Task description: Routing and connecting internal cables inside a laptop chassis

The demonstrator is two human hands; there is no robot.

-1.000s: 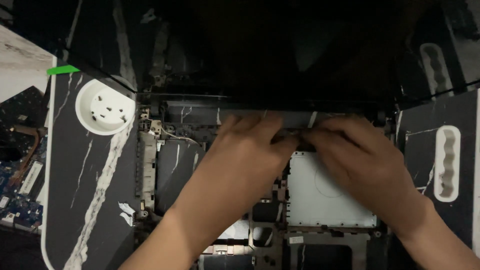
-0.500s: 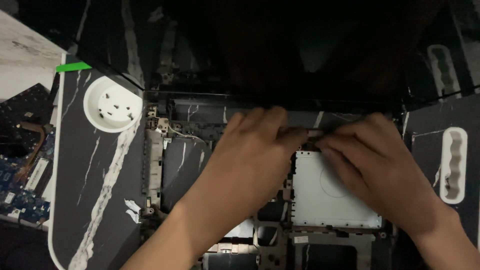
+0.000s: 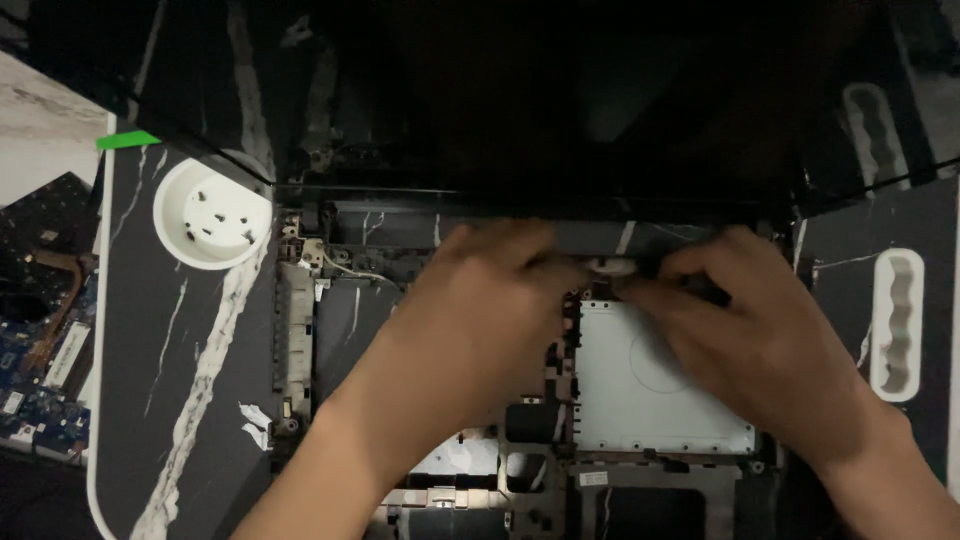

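Note:
An opened laptop chassis (image 3: 330,330) lies on a black marble-patterned mat, its dark screen tilted up at the back. Both hands meet at the hinge strip along the chassis's far edge. My left hand (image 3: 470,320) rests over the middle of the frame, fingers curled toward a small white part (image 3: 612,265). My right hand (image 3: 750,340) reaches in from the right, its fingertips pinching at that same white part. A silver metal plate (image 3: 640,400) sits in the chassis below the hands. Whether either hand fully grips the part is hidden by the fingers.
A round white cup (image 3: 212,213) holding several small screws stands at the left of the chassis. A white wavy holder (image 3: 897,322) lies at the right. A circuit board (image 3: 40,350) sits off the mat at far left, near a green tape tab (image 3: 127,140).
The view has shifted slightly, so everything sits lower and further right. Both hands stay at the hinge strip; a small white part now shows between their fingertips.

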